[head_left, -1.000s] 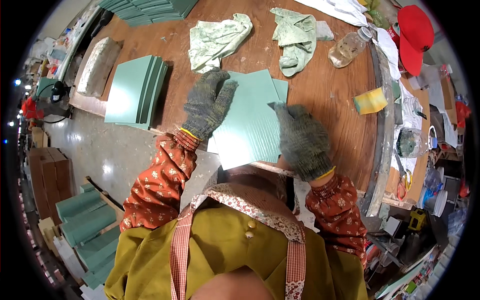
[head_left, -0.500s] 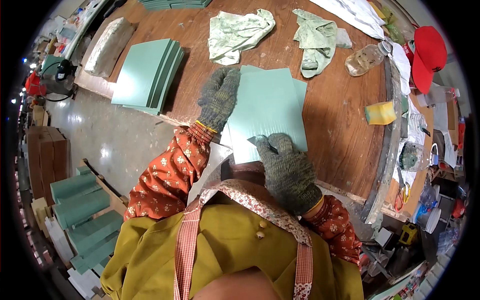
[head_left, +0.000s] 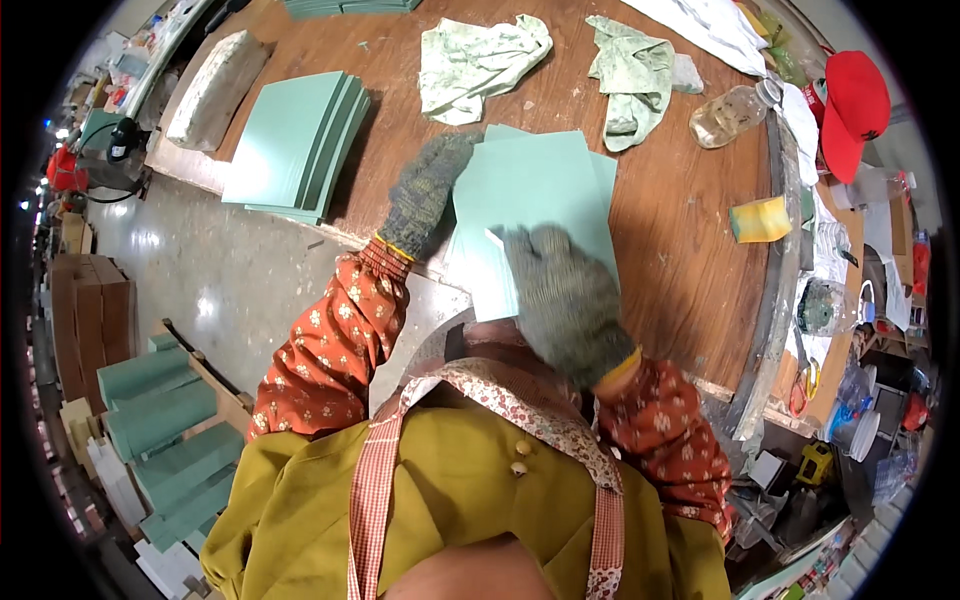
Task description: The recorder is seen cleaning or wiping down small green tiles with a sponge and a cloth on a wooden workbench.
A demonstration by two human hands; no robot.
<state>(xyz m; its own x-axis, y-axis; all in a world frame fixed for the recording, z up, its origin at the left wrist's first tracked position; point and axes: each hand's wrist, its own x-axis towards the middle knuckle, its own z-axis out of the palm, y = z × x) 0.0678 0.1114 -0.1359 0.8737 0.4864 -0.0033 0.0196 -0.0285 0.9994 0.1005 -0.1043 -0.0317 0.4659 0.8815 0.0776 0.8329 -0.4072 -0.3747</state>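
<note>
The left forearm [head_left: 330, 345] slants forward and inward, its wrist covered; the gloved left grip [head_left: 428, 190] reaches ahead with fingers close together. The right forearm [head_left: 668, 430] angles inward too, bare skin showing at the right wrist [head_left: 622, 377]. The right grip [head_left: 568, 295], also gloved, sits nearer the torso, fingers bent.

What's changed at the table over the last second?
The right hand, holding a small flat piece, has moved from the right edge of the green sheets leftward over them, dipping toward the body, then slightly back away. Nothing was visibly picked up or released. The left hand stays at their left edge; the crumpled cloth lies as before.
</note>
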